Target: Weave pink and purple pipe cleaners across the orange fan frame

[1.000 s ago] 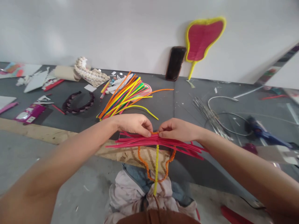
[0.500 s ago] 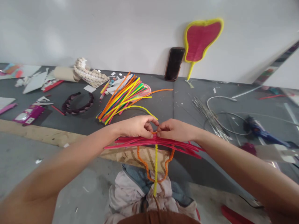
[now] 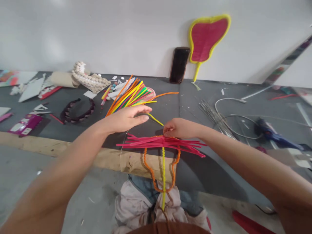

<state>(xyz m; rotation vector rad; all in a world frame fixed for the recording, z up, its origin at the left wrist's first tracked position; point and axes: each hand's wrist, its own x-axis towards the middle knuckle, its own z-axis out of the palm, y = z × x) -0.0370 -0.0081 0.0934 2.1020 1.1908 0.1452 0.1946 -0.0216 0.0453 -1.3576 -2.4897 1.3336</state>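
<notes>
My right hand (image 3: 179,128) pinches the middle of a bundle of pink pipe cleaners (image 3: 161,143) that lies crosswise in front of me. A twisted yellow stem (image 3: 163,172) hangs down from the bundle, with an orange loop (image 3: 154,177) around it. My left hand (image 3: 126,118) is off the bundle, fingers stretched flat, reaching toward a loose pile of coloured pipe cleaners (image 3: 130,96) on the grey mat. A single yellow pipe cleaner (image 3: 156,119) lies just beyond its fingertips.
A pink and yellow woven fan (image 3: 207,35) and a dark phone (image 3: 178,65) lean on the wall. Metal wires (image 3: 214,115) and a blue glue gun (image 3: 273,135) lie right. A dark braided headband (image 3: 76,110), shell piece (image 3: 89,79) and paper scraps lie left.
My left hand has let go of the pink bundle and moved up and left with fingers open toward the coloured pile. My right hand keeps its pinch.
</notes>
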